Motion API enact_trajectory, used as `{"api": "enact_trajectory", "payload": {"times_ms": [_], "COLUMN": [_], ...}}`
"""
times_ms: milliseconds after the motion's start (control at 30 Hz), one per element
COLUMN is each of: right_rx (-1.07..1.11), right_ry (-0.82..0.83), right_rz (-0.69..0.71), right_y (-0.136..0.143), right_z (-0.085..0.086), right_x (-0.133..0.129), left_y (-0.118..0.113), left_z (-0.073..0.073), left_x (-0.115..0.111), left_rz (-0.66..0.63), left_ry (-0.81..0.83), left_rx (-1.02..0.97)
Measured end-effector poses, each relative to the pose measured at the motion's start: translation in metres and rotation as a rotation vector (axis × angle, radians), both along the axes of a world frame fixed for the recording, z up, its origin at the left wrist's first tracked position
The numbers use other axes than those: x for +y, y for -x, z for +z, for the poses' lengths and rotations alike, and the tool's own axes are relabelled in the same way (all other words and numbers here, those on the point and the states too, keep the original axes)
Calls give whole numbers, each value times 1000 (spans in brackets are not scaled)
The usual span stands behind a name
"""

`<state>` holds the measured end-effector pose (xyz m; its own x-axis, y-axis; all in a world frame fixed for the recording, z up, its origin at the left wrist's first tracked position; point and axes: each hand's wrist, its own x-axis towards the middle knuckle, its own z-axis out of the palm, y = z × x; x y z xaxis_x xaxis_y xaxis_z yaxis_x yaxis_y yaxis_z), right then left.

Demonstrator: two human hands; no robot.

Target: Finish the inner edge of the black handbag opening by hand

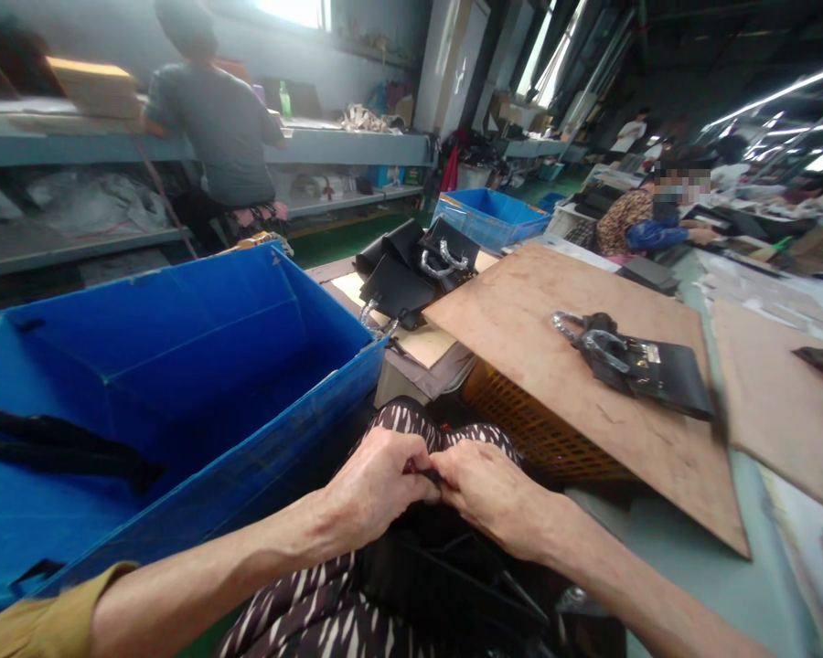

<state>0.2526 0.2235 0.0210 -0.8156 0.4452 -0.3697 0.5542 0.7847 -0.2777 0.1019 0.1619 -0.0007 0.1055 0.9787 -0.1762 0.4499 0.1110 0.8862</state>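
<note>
A black handbag rests on my lap, over the patterned trousers, and much of it is lost in shadow. Both hands meet above its upper edge with their fingertips pinched together. My left hand is closed, its thumb and fingers pressed against a small dark part that the fingers mostly hide. My right hand is also closed at the same spot, touching the left. On the tan board to the right lies another black handbag, its handles wrapped in clear plastic.
A large blue bin stands at my left with black straps inside. Ahead, several black bags are piled on a low stand. An orange crate sits under the board. One person is at the back bench, another person at the right table.
</note>
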Motion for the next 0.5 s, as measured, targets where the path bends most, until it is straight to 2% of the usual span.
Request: {"api": "enact_trajectory", "payload": {"times_ms": [100,200,267,367,500], "right_rx": [-39,-94,-156,-246,-296], "right_ry": [69,-39,-155,-270,-342], "right_rz": [-50,-195,-330,-473,-522], "right_y": [-4,-14,-23,-33,-38], "right_z": [18,38,51,70,86], "right_x": [8,22,32,42,39], "left_y": [1,10,16,17,-1], "left_z": [15,33,39,33,8], "left_x": [7,15,17,11,-9], "left_rz": [55,121,163,143,65], "left_ry": [-31,-95,-155,-139,-4], "left_rx": [-52,-159,-182,-214,-179]}}
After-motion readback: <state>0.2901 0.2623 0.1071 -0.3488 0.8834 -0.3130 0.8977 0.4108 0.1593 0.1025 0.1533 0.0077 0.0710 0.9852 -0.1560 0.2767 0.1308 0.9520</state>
